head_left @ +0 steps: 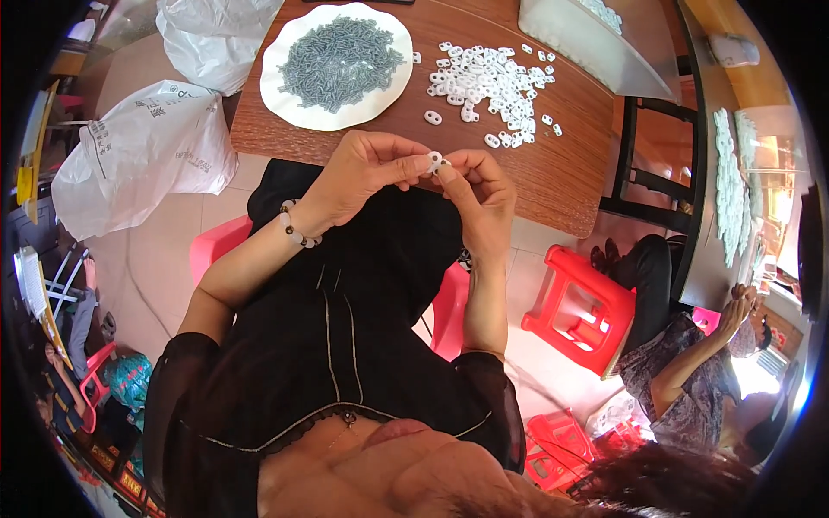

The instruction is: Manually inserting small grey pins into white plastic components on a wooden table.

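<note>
Just above the near edge of the brown wooden table [337,147], my two hands meet at the fingertips. My left hand [367,175] is closed in a pinch on a small white plastic piece with two holes [435,161]. My right hand [481,194] pinches at the same piece from the other side; its fingertips partly cover it, and any smaller part between them is too small to make out. Beyond my hands lies a loose pile of white oval two-holed pieces [492,82]. To its left, a white scalloped plate [275,91] carries a heap of small grey rods [338,65].
A translucent bin [587,52] with white pieces stands at the back right. White plastic bags [147,155] sit left of the table. At right are a red stool [579,311] and a seated person [691,371] at another table bearing white pieces [732,186].
</note>
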Demonstrator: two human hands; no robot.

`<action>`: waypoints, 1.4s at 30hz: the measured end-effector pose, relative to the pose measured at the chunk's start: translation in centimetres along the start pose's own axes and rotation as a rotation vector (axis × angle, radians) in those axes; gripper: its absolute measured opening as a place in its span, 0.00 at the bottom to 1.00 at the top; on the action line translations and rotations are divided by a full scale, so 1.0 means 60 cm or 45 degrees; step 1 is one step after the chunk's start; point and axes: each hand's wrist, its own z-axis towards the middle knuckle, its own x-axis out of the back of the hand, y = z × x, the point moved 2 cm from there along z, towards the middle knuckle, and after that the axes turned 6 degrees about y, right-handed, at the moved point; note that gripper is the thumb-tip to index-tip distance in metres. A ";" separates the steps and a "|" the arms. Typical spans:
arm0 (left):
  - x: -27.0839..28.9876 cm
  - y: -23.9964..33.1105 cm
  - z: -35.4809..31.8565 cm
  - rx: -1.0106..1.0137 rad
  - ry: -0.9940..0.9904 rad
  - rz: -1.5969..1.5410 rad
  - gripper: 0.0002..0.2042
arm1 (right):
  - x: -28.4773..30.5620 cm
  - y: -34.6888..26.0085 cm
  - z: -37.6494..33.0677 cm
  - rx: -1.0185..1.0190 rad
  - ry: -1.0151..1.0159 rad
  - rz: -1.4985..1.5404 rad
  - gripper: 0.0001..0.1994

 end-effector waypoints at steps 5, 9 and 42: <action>0.006 0.008 0.003 0.074 -0.114 -0.058 0.10 | 0.004 0.002 0.003 0.010 -0.135 0.058 0.15; 0.011 0.012 0.006 0.076 -0.175 -0.013 0.10 | -0.001 0.001 0.004 0.047 -0.265 -0.028 0.20; -0.004 0.019 -0.005 0.186 -0.184 -0.038 0.10 | -0.008 0.012 0.004 0.297 -0.197 -0.242 0.18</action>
